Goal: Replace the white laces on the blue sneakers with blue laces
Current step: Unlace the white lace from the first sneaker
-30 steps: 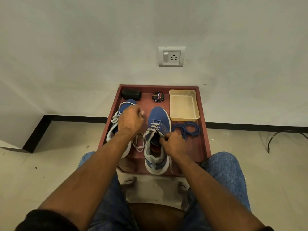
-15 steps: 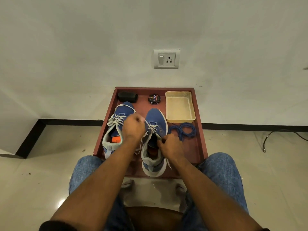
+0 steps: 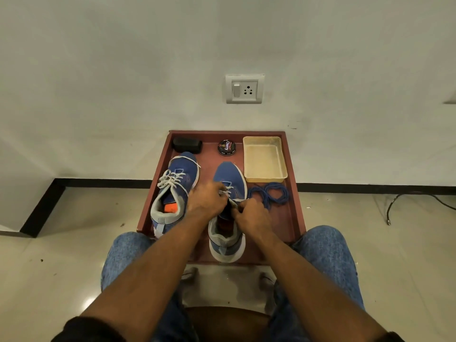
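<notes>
Red tray (image 3: 294, 193) holds sneakers (image 3: 176, 191), blue laces (image 3: 270, 195); both hands' fingers pinch white lace (image 3: 228, 193).

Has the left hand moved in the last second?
Yes. The left hand shifted off the left sneaker toward the right sneaker.

bare strip of red tray (image 3: 291, 225) right of right sneaker (image 3: 228, 233), blue laces (image 3: 270, 195) coiled beyond
</notes>
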